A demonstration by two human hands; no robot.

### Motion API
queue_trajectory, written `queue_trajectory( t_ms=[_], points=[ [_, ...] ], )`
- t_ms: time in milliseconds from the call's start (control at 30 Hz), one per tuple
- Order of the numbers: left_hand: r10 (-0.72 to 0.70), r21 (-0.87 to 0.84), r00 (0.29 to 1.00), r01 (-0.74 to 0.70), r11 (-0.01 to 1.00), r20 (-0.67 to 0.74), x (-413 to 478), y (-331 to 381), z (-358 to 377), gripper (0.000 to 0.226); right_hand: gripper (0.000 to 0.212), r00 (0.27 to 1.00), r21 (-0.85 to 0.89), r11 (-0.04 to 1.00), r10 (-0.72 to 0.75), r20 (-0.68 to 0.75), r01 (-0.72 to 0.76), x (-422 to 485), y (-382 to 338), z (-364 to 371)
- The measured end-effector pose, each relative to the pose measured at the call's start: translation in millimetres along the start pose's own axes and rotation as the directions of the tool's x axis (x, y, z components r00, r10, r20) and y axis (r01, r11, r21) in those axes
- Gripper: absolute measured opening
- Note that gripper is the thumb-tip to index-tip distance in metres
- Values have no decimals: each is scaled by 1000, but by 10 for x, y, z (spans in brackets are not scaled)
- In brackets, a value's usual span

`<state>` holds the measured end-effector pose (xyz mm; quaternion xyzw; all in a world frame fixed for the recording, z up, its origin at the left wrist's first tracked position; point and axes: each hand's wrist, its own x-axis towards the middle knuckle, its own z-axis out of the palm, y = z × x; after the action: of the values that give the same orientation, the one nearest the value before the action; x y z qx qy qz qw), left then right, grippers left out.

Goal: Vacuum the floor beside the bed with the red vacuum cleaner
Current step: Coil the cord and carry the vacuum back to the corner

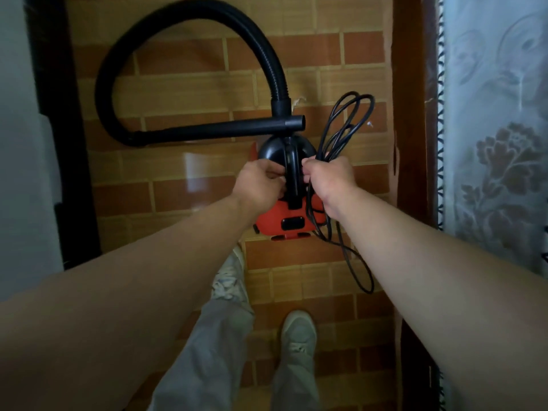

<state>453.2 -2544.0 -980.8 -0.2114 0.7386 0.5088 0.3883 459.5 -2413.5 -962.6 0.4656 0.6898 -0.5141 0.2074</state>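
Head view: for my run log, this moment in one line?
left hand: at handle | right hand: grips cord | red vacuum cleaner: under both hands

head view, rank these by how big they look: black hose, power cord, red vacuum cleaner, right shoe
1. black hose
2. power cord, thin but long
3. red vacuum cleaner
4. right shoe, smallest despite being nearer the camera

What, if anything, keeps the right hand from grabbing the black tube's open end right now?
Probably can't yet: the right hand grips the coiled cord, so its fingers are occupied. The tube end itself lies close beyond, unobstructed; the left hand holds the handle.
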Motion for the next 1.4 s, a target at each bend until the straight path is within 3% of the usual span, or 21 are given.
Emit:
queue_trajectory(
  t_ms=[67,167,333,467,633,900,967,1033,1133,1267,1333,1400],
  points=[
    [-21,-58,999,23,998,45,30,6,-45,17,28,1000,-1,1000,13,-5,-13,13,-59,61],
    [-28,-116,994,40,992,109,27,14,-122,26,11,999,0,999,40,10,-40,0,-98,126],
    [-34,-95,981,53,994,190,6,51,-223,40,22,997,-3,1000,19,69,-19,-18,-106,250],
    [-35,-96,974,57,994,223,69,42,-349,42,3,995,11,1000,-7,100,6,-20,-91,387],
    [-15,-104,969,41,994,245,86,-17,-425,45,2,988,111,991,54,148,-71,-26,-91,452],
    [51,47,948,-69,996,314,151,-62,-520,35,16,985,52,995,81,150,-89,56,-83,443],
    [103,114,967,-132,985,232,257,-71,-561,29,17,986,39,993,104,128,-109,97,-76,447],
    [186,279,982,-186,942,29,424,-58,-635,23,12,986,45,990,124,113,-130,123,-64,449],
    [324,503,921,-179,845,-216,693,31,-785,36,3,990,65,990,124,63,-128,166,-8,523],
    [285,767,945,-64,639,-158,1136,48,-909,70,6,994,38,995,97,-43,-95,241,64,658],
    [243,842,963,-37,538,-113,1303,-10,-927,74,8,995,24,996,83,-52,-82,254,71,668],
    [223,863,970,-27,504,-100,1396,-44,-944,67,9,996,10,996,86,-29,-85,263,66,657]
  ],
)
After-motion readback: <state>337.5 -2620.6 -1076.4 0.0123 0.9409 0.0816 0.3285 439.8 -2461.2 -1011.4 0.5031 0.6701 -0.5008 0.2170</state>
